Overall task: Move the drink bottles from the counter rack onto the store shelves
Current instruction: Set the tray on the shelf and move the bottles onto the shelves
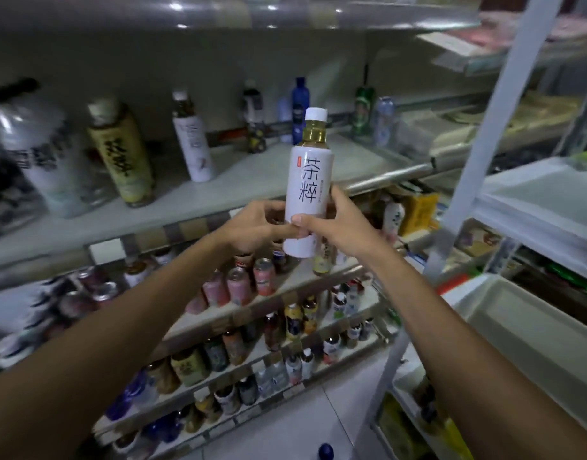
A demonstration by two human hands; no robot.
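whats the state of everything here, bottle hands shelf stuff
white tea bottle, upright, cap on, held in the air, not shelved
left hand, grips the bottle's lower part
right hand, grips the bottle's lower part, thumb in front
yellow-labelled bottle, standing on the upper shelf, cap on
pink cans, standing upright

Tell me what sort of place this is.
Probably a small convenience store: tiered shelves lined with bottled drinks and pink cans, with a white tea bottle held by the left hand and right hand.
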